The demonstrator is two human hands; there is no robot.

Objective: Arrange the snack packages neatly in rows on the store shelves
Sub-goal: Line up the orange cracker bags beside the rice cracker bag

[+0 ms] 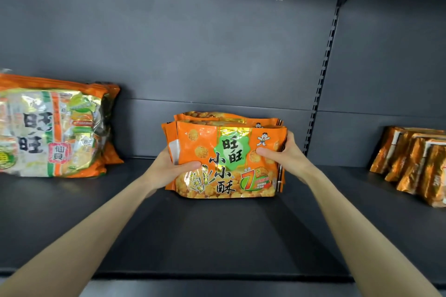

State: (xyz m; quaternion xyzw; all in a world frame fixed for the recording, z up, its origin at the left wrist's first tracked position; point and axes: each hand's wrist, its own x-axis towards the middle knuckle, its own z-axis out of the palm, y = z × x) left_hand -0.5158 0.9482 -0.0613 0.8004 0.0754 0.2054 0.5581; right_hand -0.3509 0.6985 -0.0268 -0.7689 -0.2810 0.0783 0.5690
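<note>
Dark grey metal shelving fills the view: a shelf board (217,236), a plain back panel (217,43) and a slotted upright (323,75). Near the middle of the board a bundle of orange snack packs (226,159) is held upright, printed face outward. Whether its lower edge touches the board cannot be told. The bundle is clamped from both ends by 2 hands: the left hand (169,166) and the right hand (287,154) are each curled round a side, thumbs pressed on the front pack, fingers hidden behind. Rice-cracker bags (53,128) are stacked well apart to the left, and gold-brown packets (415,164) lean in a row well apart to the right. The step in hand is judged to be the setting-down of this bundle as 1 row. Next, the packs should be seated flat, squared, and released evenly so that none topples.
</note>
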